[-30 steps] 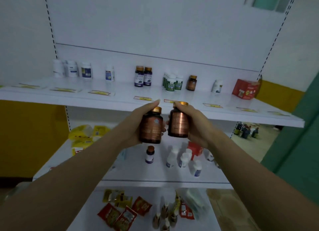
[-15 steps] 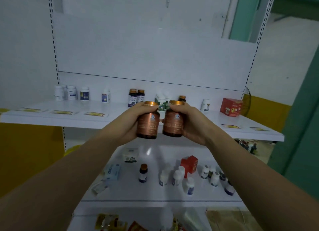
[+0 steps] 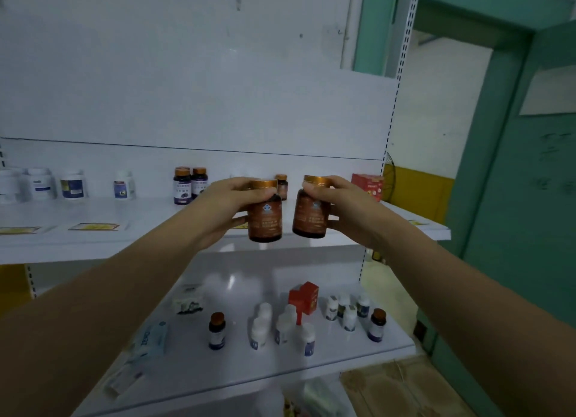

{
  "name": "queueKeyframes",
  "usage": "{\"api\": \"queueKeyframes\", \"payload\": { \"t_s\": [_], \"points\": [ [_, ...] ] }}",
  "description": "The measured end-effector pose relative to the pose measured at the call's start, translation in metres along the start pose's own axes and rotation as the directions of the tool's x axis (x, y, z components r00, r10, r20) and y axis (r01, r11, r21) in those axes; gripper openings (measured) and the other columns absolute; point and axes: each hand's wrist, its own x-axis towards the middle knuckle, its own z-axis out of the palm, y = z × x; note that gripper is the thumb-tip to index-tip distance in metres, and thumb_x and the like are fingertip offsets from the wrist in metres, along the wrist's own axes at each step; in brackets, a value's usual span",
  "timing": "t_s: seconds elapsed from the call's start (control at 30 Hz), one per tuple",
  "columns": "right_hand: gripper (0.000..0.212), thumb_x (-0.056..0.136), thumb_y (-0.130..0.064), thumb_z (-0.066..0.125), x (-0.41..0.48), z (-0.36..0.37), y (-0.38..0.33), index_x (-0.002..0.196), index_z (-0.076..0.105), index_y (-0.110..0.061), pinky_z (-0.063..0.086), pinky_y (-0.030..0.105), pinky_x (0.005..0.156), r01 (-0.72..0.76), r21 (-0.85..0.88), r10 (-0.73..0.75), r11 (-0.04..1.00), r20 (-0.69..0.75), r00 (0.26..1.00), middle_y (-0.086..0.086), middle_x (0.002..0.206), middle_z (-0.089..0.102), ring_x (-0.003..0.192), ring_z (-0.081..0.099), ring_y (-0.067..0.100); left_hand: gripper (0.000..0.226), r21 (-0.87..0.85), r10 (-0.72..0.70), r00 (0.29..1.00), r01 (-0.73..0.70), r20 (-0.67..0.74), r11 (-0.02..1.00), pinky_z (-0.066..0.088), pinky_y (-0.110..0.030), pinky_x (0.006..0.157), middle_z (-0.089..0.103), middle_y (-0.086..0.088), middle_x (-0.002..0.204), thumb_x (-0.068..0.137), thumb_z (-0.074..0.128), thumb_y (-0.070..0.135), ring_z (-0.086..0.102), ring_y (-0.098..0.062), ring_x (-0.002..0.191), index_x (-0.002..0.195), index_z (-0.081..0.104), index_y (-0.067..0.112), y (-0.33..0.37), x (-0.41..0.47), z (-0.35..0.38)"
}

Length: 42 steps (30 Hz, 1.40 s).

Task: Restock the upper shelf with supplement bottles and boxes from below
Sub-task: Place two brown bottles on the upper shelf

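The white back panel (image 3: 187, 89) of the rack fills most of what I see, with a teal door (image 3: 530, 198) to its right. Two white shelves cross in front of me: the upper shelf (image 3: 93, 211) about level with my hands, and the lower shelf (image 3: 237, 363) beneath my forearms.

Both my arms are stretched forward and up. My left hand (image 3: 224, 211) is wrapped round the left bottle (image 3: 265, 220), fingers over its gold cap and thumb under its side. My right hand (image 3: 346, 204) grips the right bottle (image 3: 310, 219) the same way. The two brown bottles stand upright side by side with a narrow gap between them. They are held up in front of the upper shelf, right of its middle, with their bases near its front edge. I cannot tell whether they touch it.

At the back of the upper shelf sit white tubs (image 3: 40, 183) on the left, a pair of dark bottles (image 3: 190, 186) just left of my left hand, a small brown bottle (image 3: 282, 186) showing between my two caps, and a red box (image 3: 367, 186) at the right end. Yellow tags (image 3: 93, 226) lie along its front.

On the lower shelf stand a red carton (image 3: 304, 296), a cluster of white bottles (image 3: 280, 326) and a dark bottle (image 3: 217, 331) left of them.
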Motion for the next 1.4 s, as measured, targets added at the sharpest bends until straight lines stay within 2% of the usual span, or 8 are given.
{"api": "queueKeyframes", "payload": {
  "t_s": [0.17,0.37,0.53,0.63,0.73,0.9,1.1,1.4],
  "points": [
    [0.042,0.083,-0.032,0.070,0.031,-0.040,0.004,0.121,0.055,-0.019,0.050,0.034,0.088,-0.001,-0.097,-0.003,0.995,-0.045,0.999,0.002,0.116,0.063,0.107,0.060,0.017,0.044,0.091,0.001,0.998,0.005,-0.065,0.996,0.049,-0.032,0.090,0.063,-0.003,0.118,0.080,0.072,0.019,0.059,-0.019,0.109,0.121,0.059,0.010,-0.008,0.052,0.022],
    [0.048,0.082,-0.031,0.071,0.108,-0.084,0.027,0.124,0.054,-0.016,0.052,0.036,0.088,0.001,-0.187,-0.009,0.982,-0.043,0.999,0.005,0.118,0.062,0.107,0.060,0.020,0.041,0.178,0.024,0.984,0.008,-0.175,0.984,0.051,-0.026,0.078,0.061,-0.004,0.114,0.080,0.072,0.016,0.058,-0.020,0.105,0.119,0.058,0.010,-0.027,0.137,0.049],
    [0.048,0.082,-0.027,0.071,0.174,-0.117,0.052,0.125,0.054,-0.014,0.051,0.026,0.075,0.015,-0.211,-0.017,0.977,-0.005,1.000,0.004,0.115,0.061,0.096,0.061,0.014,0.046,0.246,-0.027,0.961,0.098,-0.275,0.964,0.047,-0.042,0.100,0.063,-0.009,0.118,0.080,0.072,0.014,0.058,-0.026,0.112,0.123,0.057,0.006,-0.053,0.207,0.064],
    [0.049,0.081,-0.028,0.072,0.215,-0.135,0.063,0.125,0.054,-0.016,0.048,0.022,0.072,0.025,-0.298,-0.021,0.954,0.018,1.000,0.003,0.114,0.059,0.099,0.058,0.017,0.039,0.315,-0.033,0.940,0.146,-0.338,0.938,0.045,-0.033,0.089,0.060,-0.005,0.108,0.081,0.071,0.012,0.055,-0.022,0.105,0.118,0.059,0.007,-0.066,0.246,0.074],
    [0.047,0.081,-0.029,0.072,0.251,-0.144,0.082,0.123,0.056,-0.016,0.047,0.030,0.081,0.017,-0.395,0.006,0.919,0.056,0.998,0.004,0.115,0.059,0.101,0.055,0.020,0.041,0.390,-0.036,0.921,0.199,-0.387,0.899,0.044,-0.032,0.086,0.058,-0.006,0.106,0.081,0.071,0.012,0.054,-0.024,0.103,0.120,0.058,0.007,-0.082,0.280,0.080],
    [0.048,0.079,-0.033,0.073,0.294,-0.145,0.115,0.118,0.054,-0.012,0.052,0.048,0.092,-0.025,-0.529,0.061,0.848,0.051,0.997,0.011,0.116,0.061,0.110,0.058,0.028,0.046,0.420,-0.075,0.905,0.266,-0.419,0.868,0.049,-0.041,0.098,0.061,-0.010,0.121,0.081,0.071,0.012,0.056,-0.029,0.114,0.124,0.057,0.007,-0.109,0.321,0.078],
    [0.053,0.079,-0.038,0.071,0.344,-0.139,0.128,0.116,0.051,-0.007,0.054,0.045,0.088,-0.009,-0.671,0.021,0.741,0.009,1.000,0.012,0.110,0.059,0.103,0.059,0.028,0.040,0.561,-0.009,0.895,0.288,-0.447,0.776,0.049,-0.045,0.097,0.062,-0.014,0.122,0.084,0.068,0.020,0.057,-0.031,0.112,0.121,0.058,0.006,-0.118,0.354,0.065],
    [0.044,0.080,-0.036,0.071,0.411,-0.123,0.132,0.105,0.053,-0.004,0.056,0.038,0.086,-0.060,-0.750,0.046,0.659,-0.040,0.998,0.010,0.096,0.056,0.092,0.059,0.024,0.032,0.569,-0.019,0.906,0.283,-0.423,0.772,0.050,-0.038,0.092,0.065,-0.016,0.116,0.088,0.063,0.022,0.060,-0.027,0.105,0.113,0.063,0.003,-0.133,0.388,0.043]
  ]
}}
